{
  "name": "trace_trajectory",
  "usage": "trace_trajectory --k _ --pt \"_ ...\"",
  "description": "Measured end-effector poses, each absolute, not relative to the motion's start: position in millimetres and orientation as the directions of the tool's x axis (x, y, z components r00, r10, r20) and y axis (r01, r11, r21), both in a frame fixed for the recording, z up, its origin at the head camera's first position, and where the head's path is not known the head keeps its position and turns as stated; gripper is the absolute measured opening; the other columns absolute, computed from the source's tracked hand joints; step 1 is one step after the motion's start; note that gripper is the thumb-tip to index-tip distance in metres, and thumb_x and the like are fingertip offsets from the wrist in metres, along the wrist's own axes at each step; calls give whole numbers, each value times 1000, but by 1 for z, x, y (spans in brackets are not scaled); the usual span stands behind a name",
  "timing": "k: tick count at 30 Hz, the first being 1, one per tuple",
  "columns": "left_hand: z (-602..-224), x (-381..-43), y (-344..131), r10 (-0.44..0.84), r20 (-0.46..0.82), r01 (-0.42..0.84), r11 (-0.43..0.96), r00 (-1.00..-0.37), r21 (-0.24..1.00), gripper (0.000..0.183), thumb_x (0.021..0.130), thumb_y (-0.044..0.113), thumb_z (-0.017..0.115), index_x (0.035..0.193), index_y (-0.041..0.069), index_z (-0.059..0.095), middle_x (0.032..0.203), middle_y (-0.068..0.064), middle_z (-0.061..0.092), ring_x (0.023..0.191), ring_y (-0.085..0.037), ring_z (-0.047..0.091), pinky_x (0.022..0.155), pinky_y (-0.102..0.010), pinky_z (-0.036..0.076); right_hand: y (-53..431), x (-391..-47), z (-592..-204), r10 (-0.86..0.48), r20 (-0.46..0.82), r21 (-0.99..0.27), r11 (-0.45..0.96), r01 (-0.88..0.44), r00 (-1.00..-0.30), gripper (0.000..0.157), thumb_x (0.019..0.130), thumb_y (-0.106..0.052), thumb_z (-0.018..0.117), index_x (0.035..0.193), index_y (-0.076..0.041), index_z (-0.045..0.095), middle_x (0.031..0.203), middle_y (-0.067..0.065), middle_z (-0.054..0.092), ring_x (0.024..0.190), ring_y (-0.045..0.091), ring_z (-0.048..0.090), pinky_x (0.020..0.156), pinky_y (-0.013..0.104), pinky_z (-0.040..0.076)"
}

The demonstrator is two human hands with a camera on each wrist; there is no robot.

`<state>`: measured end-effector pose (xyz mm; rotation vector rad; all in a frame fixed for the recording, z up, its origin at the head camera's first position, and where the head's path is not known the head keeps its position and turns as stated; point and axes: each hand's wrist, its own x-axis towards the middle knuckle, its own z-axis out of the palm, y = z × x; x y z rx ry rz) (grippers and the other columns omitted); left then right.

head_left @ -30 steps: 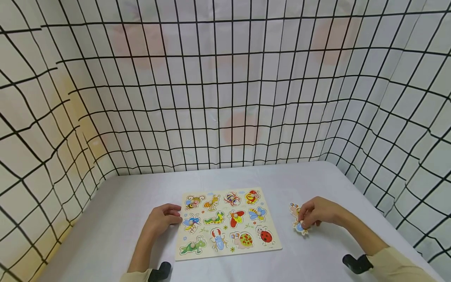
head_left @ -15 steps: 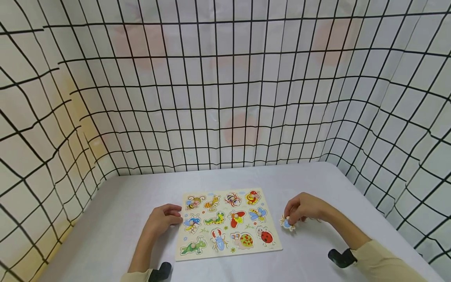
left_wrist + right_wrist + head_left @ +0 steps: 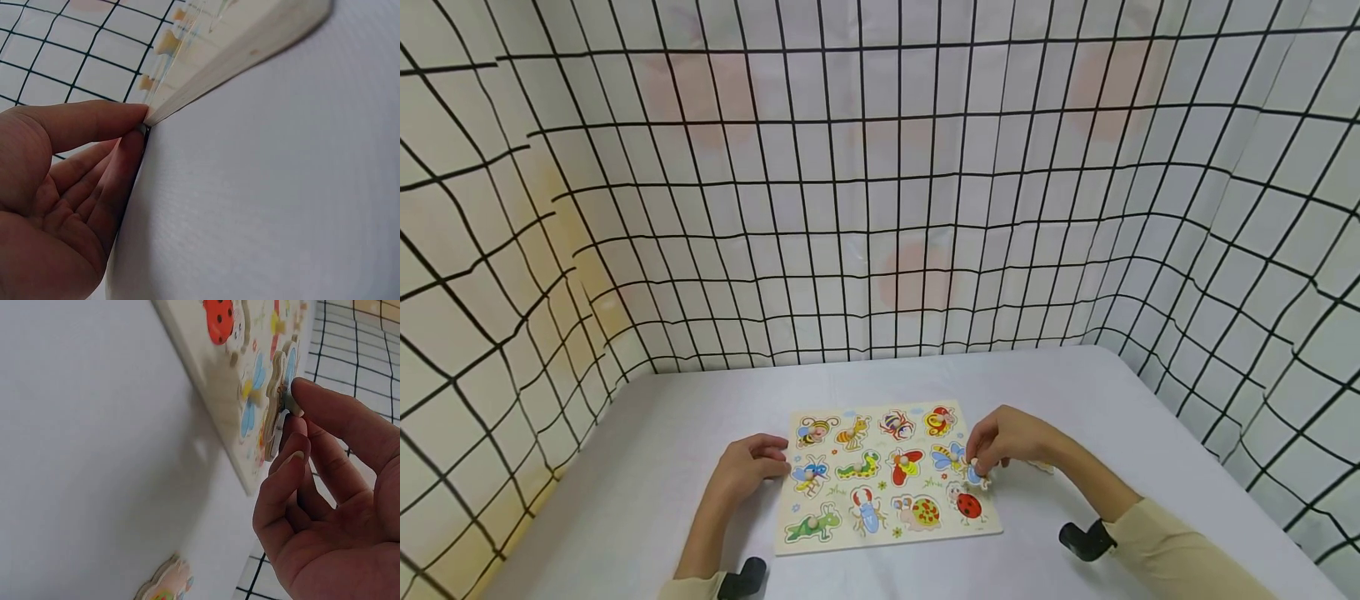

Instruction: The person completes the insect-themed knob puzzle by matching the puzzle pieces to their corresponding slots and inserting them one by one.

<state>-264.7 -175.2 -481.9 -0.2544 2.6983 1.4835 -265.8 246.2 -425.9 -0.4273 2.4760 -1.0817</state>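
The wooden knob puzzle board [image 3: 842, 543] with insect pictures lies flat on the white-covered table. My left hand [image 3: 747, 472] rests at its left edge; in the left wrist view the thumb [image 3: 100, 122] touches the board's corner. Over the board's right side, my right hand [image 3: 1017, 435] pinches a puzzle piece [image 3: 976, 477] with a blue body by its knob. Tilted in the right wrist view, this piece overlaps the blue-winged insect [image 3: 250, 403] on the board. A ladybird [image 3: 967, 503] lies just below it in the head view.
A loose pinkish puzzle piece [image 3: 165, 584] with coloured spots lies on the table right of the board, mostly hidden behind my right forearm in the head view. White walls with a black grid [image 3: 887, 250] enclose the table at the back and sides.
My right hand has picked up the blue-bodied piece from the table and carried it left to above the board's right edge. The left hand stays at the left edge.
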Motion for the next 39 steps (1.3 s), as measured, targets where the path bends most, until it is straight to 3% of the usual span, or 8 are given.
trace_trajectory --k 27,39 --pt "-484 -265 -176 -122 -124 -170 528 -985 832 35 83 9 79 117 6 71 89 -5 69 82 -20 60 72 -28 50 173 -273 -433 -535 -219 -755 622 -206 -816 12 74 -10 84 84 -11 78 71 -2 70 64 10 57 59 28 46" --pt "-483 -265 -174 -119 -120 -165 522 -986 837 34 83 7 79 116 6 72 88 -4 69 80 -20 60 71 -27 50 142 -271 -442 -577 -210 -753 610 -245 -789 13 73 -9 85 79 -18 78 68 -4 70 60 8 52 53 24 38"
